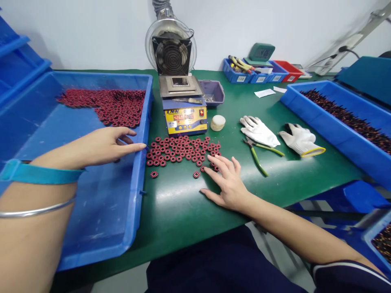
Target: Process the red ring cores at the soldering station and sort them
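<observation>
A spread of small red-and-black toothed rings point(183, 149) lies on the green table point(177, 203), with a few strays along its near side. At the right end of this spread is my right hand point(227, 185), fingers apart and fingertips at the rings. My left hand point(106, 143) hangs over the large blue bin point(91, 232), its fingers bent and its thumb stretched out across the bin's right rim. No ring shows in its grasp, though the palm side is hidden. More of the same rings point(122, 106) are heaped at the bin's far end.
Behind the loose rings stands a solder pot point(185, 116) with a fan point(173, 53) above it. A purple tray point(213, 91), a round white tin point(218, 123), cutters point(256, 156) and white gloves point(259, 131) lie rightward. A blue bin point(330, 134) of dark parts borders the right side.
</observation>
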The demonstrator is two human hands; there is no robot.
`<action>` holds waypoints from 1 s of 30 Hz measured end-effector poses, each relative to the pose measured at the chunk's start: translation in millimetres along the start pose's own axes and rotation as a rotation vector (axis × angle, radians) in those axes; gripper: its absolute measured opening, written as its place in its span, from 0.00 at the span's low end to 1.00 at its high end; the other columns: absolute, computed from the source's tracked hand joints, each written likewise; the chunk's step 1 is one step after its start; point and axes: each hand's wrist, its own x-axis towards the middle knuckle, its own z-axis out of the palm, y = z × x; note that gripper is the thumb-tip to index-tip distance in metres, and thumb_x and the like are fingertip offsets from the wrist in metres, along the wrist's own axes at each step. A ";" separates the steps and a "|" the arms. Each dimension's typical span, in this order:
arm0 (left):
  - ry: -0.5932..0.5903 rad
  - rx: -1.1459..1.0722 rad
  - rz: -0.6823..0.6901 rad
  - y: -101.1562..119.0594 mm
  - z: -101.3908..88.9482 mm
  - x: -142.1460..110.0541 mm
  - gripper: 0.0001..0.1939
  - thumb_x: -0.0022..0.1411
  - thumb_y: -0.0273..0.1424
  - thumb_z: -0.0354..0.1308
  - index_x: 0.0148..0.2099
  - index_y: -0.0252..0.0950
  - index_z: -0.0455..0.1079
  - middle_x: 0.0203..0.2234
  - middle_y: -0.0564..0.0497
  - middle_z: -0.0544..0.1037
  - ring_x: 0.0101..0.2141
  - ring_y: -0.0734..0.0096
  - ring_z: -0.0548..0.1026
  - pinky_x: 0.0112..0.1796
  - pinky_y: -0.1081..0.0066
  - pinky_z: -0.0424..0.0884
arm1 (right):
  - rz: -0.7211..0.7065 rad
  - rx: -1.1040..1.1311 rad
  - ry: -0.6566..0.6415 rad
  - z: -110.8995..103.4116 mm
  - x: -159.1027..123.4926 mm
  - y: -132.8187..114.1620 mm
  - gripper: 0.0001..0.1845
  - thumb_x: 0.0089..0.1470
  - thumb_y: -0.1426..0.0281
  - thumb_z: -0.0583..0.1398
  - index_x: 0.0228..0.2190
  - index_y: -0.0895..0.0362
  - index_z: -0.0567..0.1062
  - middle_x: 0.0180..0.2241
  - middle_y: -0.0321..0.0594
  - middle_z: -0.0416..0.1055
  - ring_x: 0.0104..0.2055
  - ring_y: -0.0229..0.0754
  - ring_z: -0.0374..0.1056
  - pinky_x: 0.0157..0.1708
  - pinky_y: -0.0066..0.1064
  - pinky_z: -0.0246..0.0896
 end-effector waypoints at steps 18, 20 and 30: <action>0.244 -0.175 0.088 6.2 -2.7 -12.8 0.29 0.49 0.46 0.66 0.48 0.33 0.72 0.34 0.48 0.80 0.25 0.68 0.73 0.33 0.67 0.72 | 0.211 0.213 0.120 -2.5 28.6 4.9 0.07 0.53 0.65 0.62 0.32 0.56 0.77 0.45 0.46 0.74 0.55 0.53 0.65 0.55 0.54 0.51; 0.394 -0.314 0.154 19.2 -3.8 -21.6 0.26 0.49 0.46 0.65 0.46 0.34 0.72 0.37 0.47 0.80 0.26 0.69 0.74 0.34 0.66 0.73 | 0.202 0.398 0.167 -14.6 37.6 3.3 0.07 0.52 0.66 0.62 0.33 0.57 0.77 0.45 0.47 0.73 0.51 0.49 0.69 0.51 0.47 0.60; 0.124 -1.086 0.343 86.1 29.6 -38.1 0.13 0.53 0.36 0.60 0.37 0.31 0.74 0.30 0.46 0.80 0.30 0.68 0.77 0.33 0.69 0.75 | 0.419 1.214 -0.032 -24.6 114.5 -10.9 0.16 0.41 0.61 0.70 0.30 0.58 0.79 0.33 0.42 0.77 0.28 0.37 0.72 0.30 0.30 0.70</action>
